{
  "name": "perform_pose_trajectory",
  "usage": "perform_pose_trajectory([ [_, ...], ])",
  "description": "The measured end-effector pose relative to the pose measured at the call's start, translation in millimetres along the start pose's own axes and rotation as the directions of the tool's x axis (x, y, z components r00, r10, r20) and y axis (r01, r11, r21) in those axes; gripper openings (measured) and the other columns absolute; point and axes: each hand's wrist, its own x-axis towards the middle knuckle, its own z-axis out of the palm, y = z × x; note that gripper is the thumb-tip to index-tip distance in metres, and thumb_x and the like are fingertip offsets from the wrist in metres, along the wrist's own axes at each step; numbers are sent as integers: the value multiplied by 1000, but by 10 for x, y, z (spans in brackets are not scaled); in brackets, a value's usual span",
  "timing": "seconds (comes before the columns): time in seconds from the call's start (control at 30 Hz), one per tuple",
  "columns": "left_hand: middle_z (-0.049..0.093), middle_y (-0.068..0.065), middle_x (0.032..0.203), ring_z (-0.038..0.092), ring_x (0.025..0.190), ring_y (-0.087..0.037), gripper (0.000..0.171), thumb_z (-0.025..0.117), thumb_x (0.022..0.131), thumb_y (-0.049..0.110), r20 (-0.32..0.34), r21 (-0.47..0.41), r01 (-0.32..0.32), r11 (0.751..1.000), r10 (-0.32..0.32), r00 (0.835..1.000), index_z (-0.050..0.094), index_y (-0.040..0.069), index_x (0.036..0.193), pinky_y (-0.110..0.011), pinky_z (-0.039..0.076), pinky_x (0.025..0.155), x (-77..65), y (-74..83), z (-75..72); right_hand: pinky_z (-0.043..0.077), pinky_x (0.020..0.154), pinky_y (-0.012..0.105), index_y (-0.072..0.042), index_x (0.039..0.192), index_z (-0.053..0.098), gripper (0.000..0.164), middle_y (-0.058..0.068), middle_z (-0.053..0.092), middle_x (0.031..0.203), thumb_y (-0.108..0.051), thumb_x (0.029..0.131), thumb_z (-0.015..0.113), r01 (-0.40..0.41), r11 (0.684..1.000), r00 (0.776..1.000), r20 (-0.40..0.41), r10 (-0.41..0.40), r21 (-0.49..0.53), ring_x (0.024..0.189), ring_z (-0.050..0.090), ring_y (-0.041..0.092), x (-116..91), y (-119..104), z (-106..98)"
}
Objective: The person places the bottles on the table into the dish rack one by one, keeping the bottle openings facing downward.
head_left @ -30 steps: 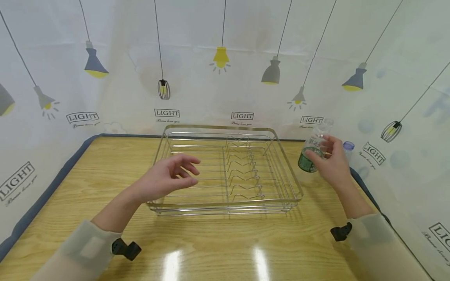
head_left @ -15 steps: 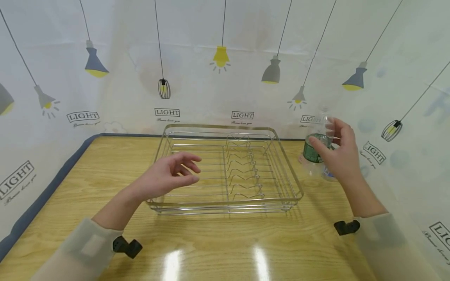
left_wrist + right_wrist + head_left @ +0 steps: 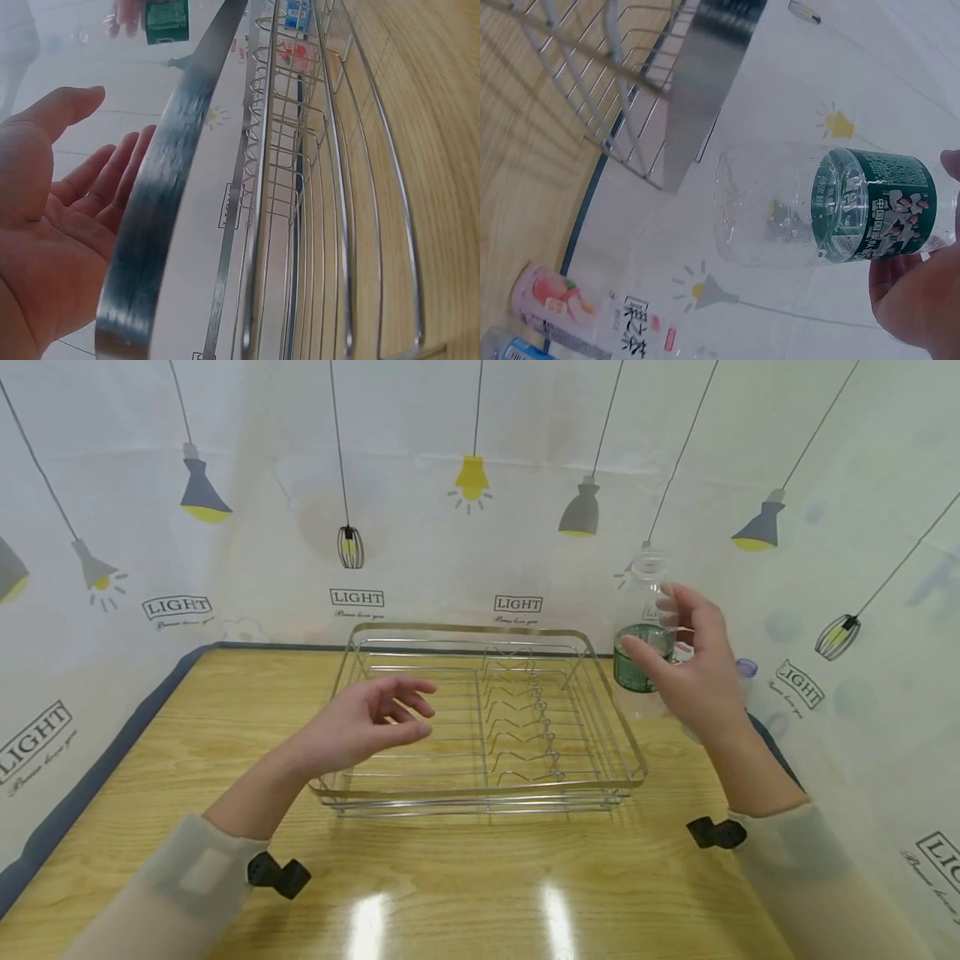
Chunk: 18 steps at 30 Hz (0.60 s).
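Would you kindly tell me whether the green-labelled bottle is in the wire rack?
Out: the right hand holds the green-labelled bottle to the right of the wire rack in the head view.

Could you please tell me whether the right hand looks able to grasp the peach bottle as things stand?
Probably not: the right hand is holding the green bottle, so it would likely need to release that before grasping the peach bottle.
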Motion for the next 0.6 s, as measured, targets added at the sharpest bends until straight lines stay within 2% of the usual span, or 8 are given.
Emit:
perform_pose_trajectory([
  [0.17,72,-8,134,72,116,-23,50,77,105,27,-2,-4,-12,1000,12,1000,60,19,151,-42,64,93,55,63,4,39,103,21,-9,164,45,74,14,51,151,-9,99,80,62,997,997,44,-63,35,122,46,11,15,-146,142],
  [0.33,73,-7,133,73,116,-23,47,76,105,27,-15,-16,-22,1000,21,1000,62,19,149,-45,65,96,114,147,20,40,105,22,-10,164,44,76,14,53,149,-8,98,81,97,992,990,93,-104,76,123,48,17,23,-279,296],
  [0.6,70,-5,135,72,116,-23,45,74,107,31,-40,-26,-48,999,47,998,62,21,149,-41,65,90,200,315,55,44,107,27,-1,154,44,72,11,57,147,-7,95,84,122,981,981,131,-142,153,124,52,13,44,-440,542],
])
